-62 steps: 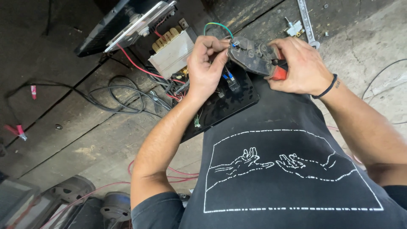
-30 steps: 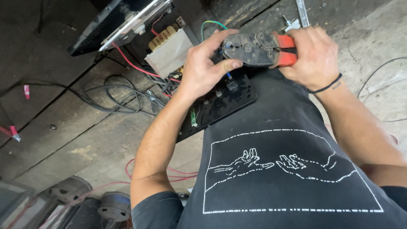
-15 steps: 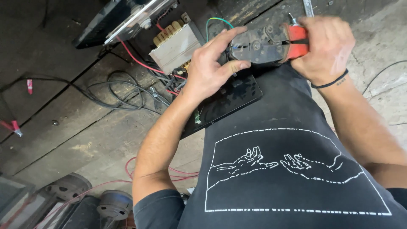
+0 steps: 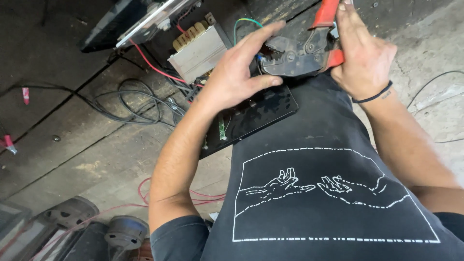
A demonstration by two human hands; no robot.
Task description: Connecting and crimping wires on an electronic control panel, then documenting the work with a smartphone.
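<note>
- Right hand (image 4: 360, 55) is wrapped around the red handles of a heavy grey steel crimping tool (image 4: 302, 50), fingers closed over them; since half a second ago the tool has risen toward the top edge of the view, so the upper handle now runs out of frame
- Left hand (image 4: 241, 72) has loosened: a second ago it was curled tightly against the tool's head, now the fingers (image 4: 263, 36) are stretched out and spread, the index lying along the top of the jaw end, the thumb below it
- A small blue terminal sleeve (image 4: 259, 57) shows at the tool's jaw end, just beside the left fingertips; whether the jaws bite on it cannot be told
- A green insulated wire (image 4: 244, 21) arcs up behind the left hand toward that same spot
- Judgement: the squeeze appears to be done or nearly so, with the left hand changing from gripping to steadying
- Beneath both hands a glossy black flat panel (image 4: 263, 113) lies on the floor, partly under the person's dark printed shirt
- A pale grey boxed transformer with yellow windings (image 4: 198, 53) stands just left of the left wrist, a red wire (image 4: 150, 63) running from it
- Loose black cable coils (image 4: 130, 101) lie well apart on the concrete floor (image 4: 63, 145)
</note>
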